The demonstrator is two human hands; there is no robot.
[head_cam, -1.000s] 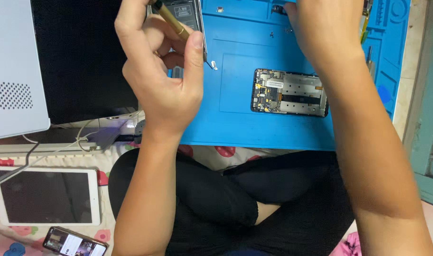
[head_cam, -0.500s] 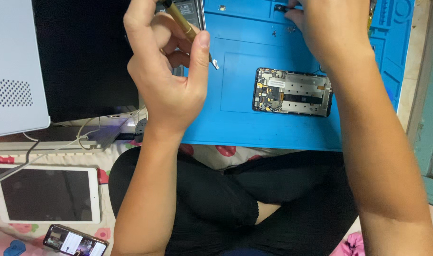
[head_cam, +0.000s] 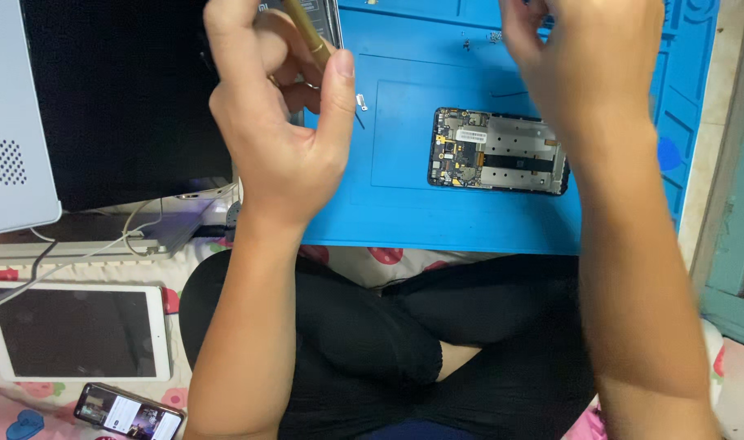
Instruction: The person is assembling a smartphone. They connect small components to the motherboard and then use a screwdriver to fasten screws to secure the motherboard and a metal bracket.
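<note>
Near, lap: you sit cross-legged; white tablet (head_cam: pixel 78 330) and small phone (head_cam: pixel 129 411) lie at your left, well apart from the work.
L hand (head_cam: pixel 286 122): fingers closed around a brass-coloured tool (head_cam: pixel 308 37), raised over the mat's left edge.
R hand (head_cam: pixel 588 69): blurred, lifted over the mat's far side; can't tell if it holds anything.
Task thing: opened phone body (head_cam: pixel 498 151), circuit board up, flat on the blue repair mat (head_cam: pixel 404 212), between your hands, touching neither.
Axis: long axis left-right; board end points left, twd the tool.
Step (my read): mid-disassembly, tool in hand.
Next: you'd need to bring the tip down steady onto the board end, R hand bracing the body.
</note>
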